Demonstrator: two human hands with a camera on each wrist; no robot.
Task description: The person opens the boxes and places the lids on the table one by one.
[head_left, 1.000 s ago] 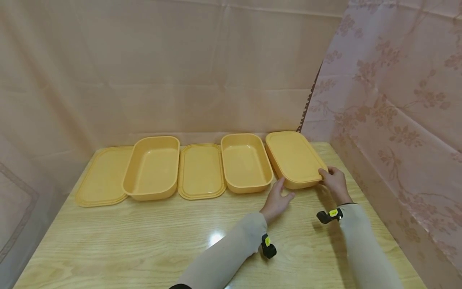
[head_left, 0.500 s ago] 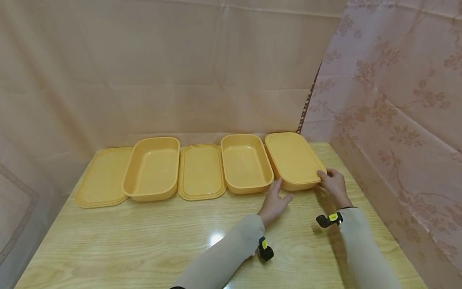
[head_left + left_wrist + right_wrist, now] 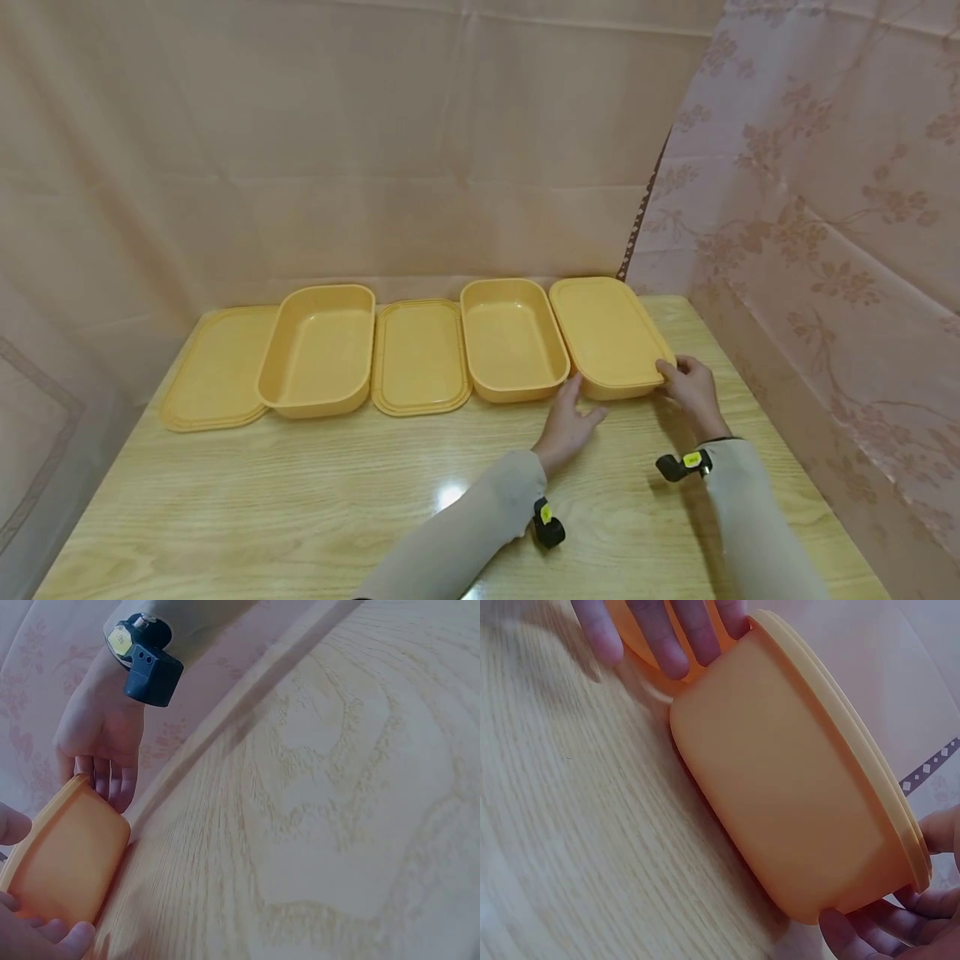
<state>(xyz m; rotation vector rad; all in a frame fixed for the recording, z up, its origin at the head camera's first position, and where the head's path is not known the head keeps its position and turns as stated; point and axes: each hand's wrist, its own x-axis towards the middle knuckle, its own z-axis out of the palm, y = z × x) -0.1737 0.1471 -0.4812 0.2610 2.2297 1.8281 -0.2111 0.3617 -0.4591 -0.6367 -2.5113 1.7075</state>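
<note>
A yellow lidded food container [image 3: 611, 333] stands at the right end of the row. My right hand [image 3: 693, 400] holds its near right corner, thumb on the lid's edge and fingers against the side, as the right wrist view shows of the same hand [image 3: 907, 926]. At the near left corner is my left hand [image 3: 566, 427], its fingers fairly straight along the container wall [image 3: 780, 780] and its thumb spread away. The lid looks seated on the rim. Just left stands an uncovered yellow container [image 3: 513, 342], its near right corner close to my left fingertips.
Further left lie a smaller flat yellow lid [image 3: 421, 357], a larger uncovered container [image 3: 318, 350] and a big flat lid [image 3: 219, 367] partly behind that container. All rest along the back of the wooden table [image 3: 300, 500]. A beige curtain [image 3: 420, 150] hangs behind, a floral one [image 3: 840, 250] at right.
The lidded container has shifted slightly toward me and to the left, its near end coming down the view. Both hands have moved a little nearer with it.
</note>
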